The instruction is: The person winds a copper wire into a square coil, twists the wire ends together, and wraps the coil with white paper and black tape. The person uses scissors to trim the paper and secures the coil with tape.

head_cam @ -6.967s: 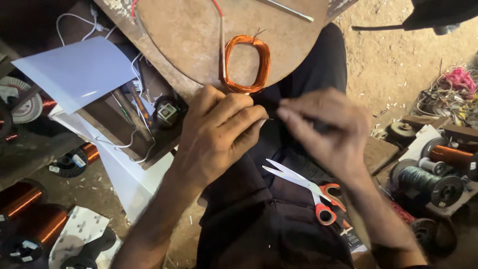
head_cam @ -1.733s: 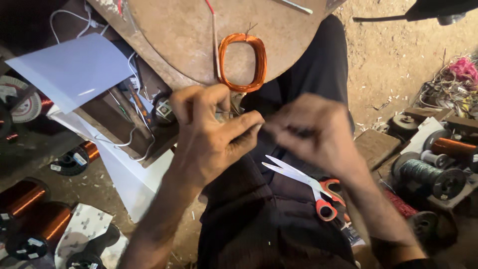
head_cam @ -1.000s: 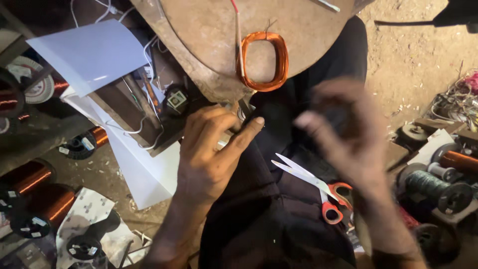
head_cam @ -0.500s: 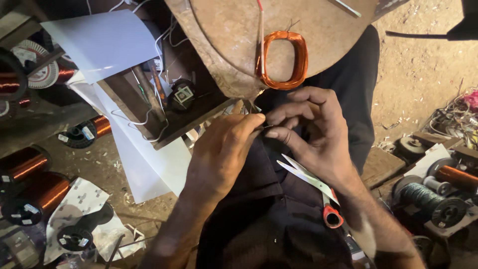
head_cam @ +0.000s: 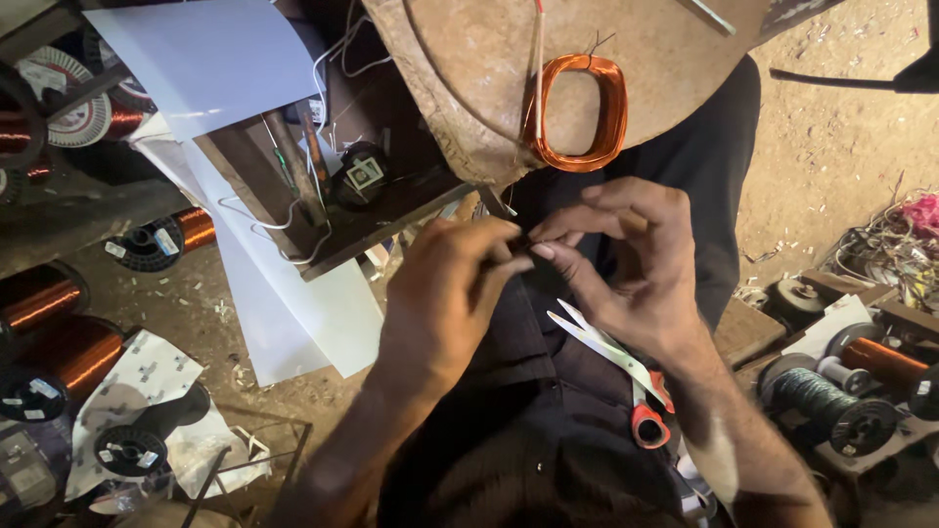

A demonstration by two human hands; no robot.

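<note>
Just below the copper coil (head_cam: 577,112), the left hand (head_cam: 445,298) and right hand (head_cam: 626,259) are pinching together on something small, hidden between fingertips; scissors (head_cam: 626,376) are lying on the lap.

white label (head_cam: 31,388) on copper spool, left

Beside my orange copper coil (head_cam: 577,112) lies rusty brown board (head_cam: 469,78); below it, red-handled scissors (head_cam: 626,376) on my dark trousers (head_cam: 548,391); white sheets (head_cam: 210,59) further left.
</note>
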